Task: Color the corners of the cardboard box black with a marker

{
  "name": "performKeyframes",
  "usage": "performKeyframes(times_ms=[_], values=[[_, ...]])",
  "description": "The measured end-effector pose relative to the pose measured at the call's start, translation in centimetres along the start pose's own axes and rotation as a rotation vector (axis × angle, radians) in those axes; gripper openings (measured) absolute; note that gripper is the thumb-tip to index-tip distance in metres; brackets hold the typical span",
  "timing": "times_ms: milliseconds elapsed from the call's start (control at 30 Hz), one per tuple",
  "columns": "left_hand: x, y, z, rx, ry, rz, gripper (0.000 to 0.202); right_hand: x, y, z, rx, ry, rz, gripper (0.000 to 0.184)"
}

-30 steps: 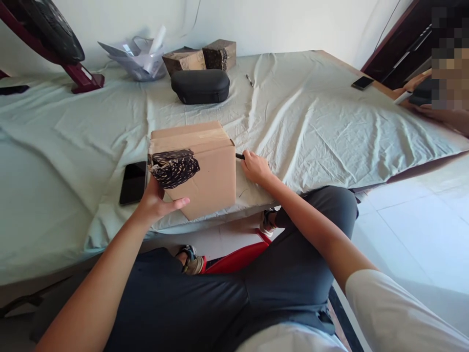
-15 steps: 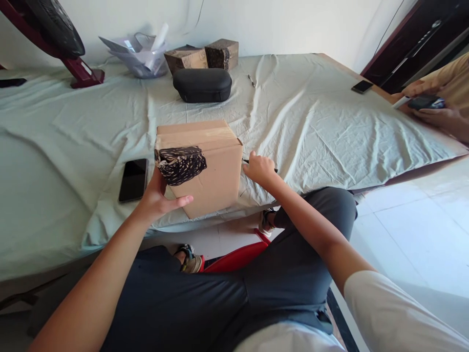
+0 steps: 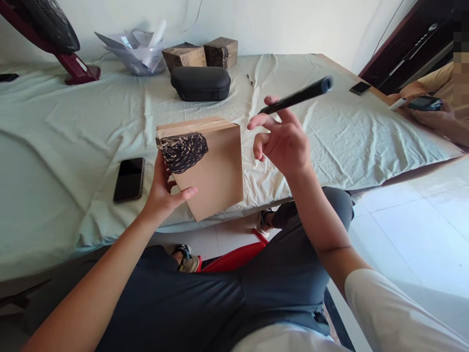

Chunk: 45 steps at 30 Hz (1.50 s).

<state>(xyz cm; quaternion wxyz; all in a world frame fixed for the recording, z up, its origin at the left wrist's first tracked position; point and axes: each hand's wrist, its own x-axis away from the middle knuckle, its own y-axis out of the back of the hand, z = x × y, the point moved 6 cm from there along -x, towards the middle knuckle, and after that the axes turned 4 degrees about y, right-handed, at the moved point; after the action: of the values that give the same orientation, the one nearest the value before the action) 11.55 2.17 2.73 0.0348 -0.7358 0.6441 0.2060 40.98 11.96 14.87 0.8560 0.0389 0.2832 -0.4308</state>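
My left hand point(image 3: 166, 190) grips the lower left side of a cardboard box point(image 3: 220, 171), thumb on the near face and fingers behind the edge. Dense black scribble point(image 3: 185, 151) covers that face's upper left part. The box is tilted at the front edge of the cloth-covered table. Right of the box, my right hand point(image 3: 284, 139) is raised, palm toward me, with a black marker pen point(image 3: 302, 95) held between its fingers. The pen's blunt end points up and right; its other end is hidden behind the fingers. Pen and box are apart.
A phone point(image 3: 129, 180) lies left of the box. Behind stand a black case point(image 3: 201, 84), two scribbled boxes point(image 3: 221, 53), a clear plastic basket point(image 3: 134, 56) and a fan point(image 3: 78, 71). At far right, another person's hands point(image 3: 427, 115) hold a device beside a second phone point(image 3: 360, 88).
My right hand has lifted from beside the box and turned palm toward me, swinging the pen up. The box has tilted slightly in my left hand.
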Motion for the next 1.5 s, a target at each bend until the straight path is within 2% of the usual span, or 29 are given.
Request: performKeyframes(times_ms=[67,133,200,267,333,400,467,533,600,667,800,1100,1200,1367,1400,1500], values=[[0.0,-0.7,0.0,0.028,-0.010,-0.027,0.116,0.6,-1.6,1.8,0.030,0.168,-0.046,0.025],[0.1,-1.6,-0.2,0.080,-0.012,-0.030,0.112,1.5,-3.5,2.8,0.177,0.278,-0.007,0.028],[0.3,-2.6,-0.6,0.153,0.006,-0.006,0.100,2.4,-5.2,2.7,0.392,0.302,0.080,0.039],[0.5,-3.7,-1.1,0.234,0.034,0.024,0.088,3.1,-6.0,2.3,0.574,0.306,0.110,0.051],[0.7,-4.6,-1.6,0.293,0.052,0.042,0.079,3.3,-5.9,1.6,0.702,0.305,0.063,0.048],[0.8,-5.2,-2.0,0.313,0.056,0.051,0.078,3.3,-5.6,1.2,0.803,0.317,-0.003,0.036],[0.8,-5.6,-2.2,0.297,0.046,0.062,0.082,3.1,-5.6,1.2,0.879,0.402,-0.033,0.031],[0.6,-5.8,-2.3,0.270,0.028,0.076,0.086,3.0,-5.7,1.5,0.934,0.508,-0.041,0.035],[0.4,-5.9,-2.3,0.256,0.016,0.084,0.089,2.8,-5.7,1.7,0.996,0.532,-0.036,0.037],[0.2,-5.9,-2.3,0.254,0.019,0.077,0.091,2.6,-5.7,1.9,1.032,0.530,-0.023,0.032],[-0.1,-5.8,-2.0,0.273,0.048,0.049,0.093,2.6,-6.1,2.2,1.011,0.612,-0.007,0.021],[0.0,-5.4,-1.3,0.258,0.080,0.025,0.095,2.1,-5.8,0.7,1.090,0.548,-0.006,0.028],[0.1,-5.3,-1.2,0.248,0.094,0.020,0.096,2.2,-5.8,0.8,1.007,0.559,0.001,0.020],[0.2,-5.2,-0.7,0.216,0.100,0.017,0.094,1.8,-5.2,-0.3,1.009,0.273,0.023,0.012],[0.2,-5.2,-0.6,0.209,0.095,0.020,0.093,1.8,-5.2,-0.3,0.996,0.264,0.024,0.012],[0.2,-5.2,-0.5,0.207,0.090,0.023,0.090,1.9,-5.3,0.2,0.915,0.353,0.007,0.009]])
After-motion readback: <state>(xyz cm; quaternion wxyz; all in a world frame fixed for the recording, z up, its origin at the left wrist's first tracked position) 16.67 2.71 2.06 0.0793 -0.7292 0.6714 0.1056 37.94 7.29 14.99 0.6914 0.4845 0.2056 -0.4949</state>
